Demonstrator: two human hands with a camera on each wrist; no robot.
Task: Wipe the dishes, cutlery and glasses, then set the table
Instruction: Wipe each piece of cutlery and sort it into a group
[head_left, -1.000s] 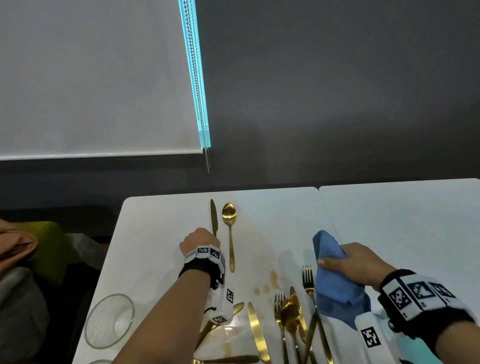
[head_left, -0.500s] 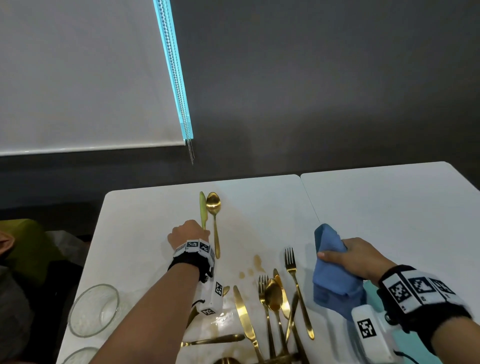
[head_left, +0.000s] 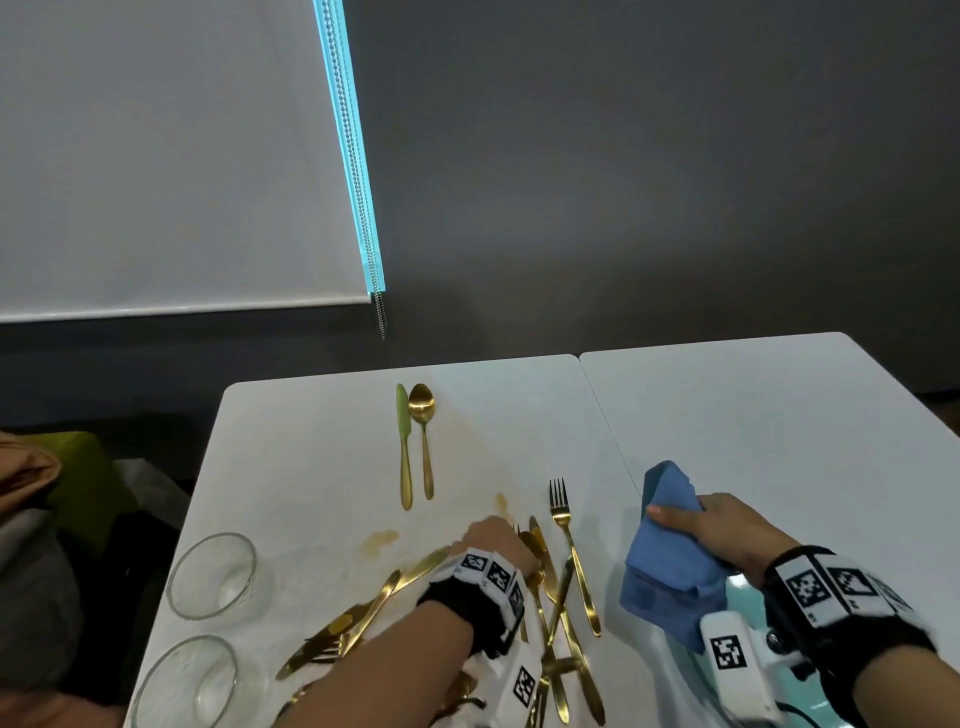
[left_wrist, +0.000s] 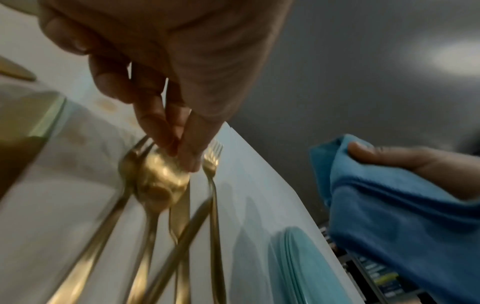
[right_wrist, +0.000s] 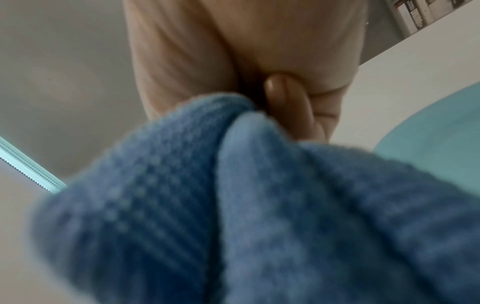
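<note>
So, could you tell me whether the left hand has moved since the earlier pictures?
Yes. The left hand has come back from beside the laid knife toward the person, and now pinches a spoon in the cutlery pile.

two glasses (head_left: 212, 574), one cloth (head_left: 670, 556)

The room is dim, with soft light from above that makes a pale patch on the dark wall (head_left: 649, 218). The white table (head_left: 311, 467) is evenly lit and shadows on it are weak. In the left wrist view the gold cutlery (left_wrist: 161, 185) is blurred. The right wrist view is out of focus on the blue cloth (right_wrist: 259, 216). Straight lines bend near the edges.
</note>
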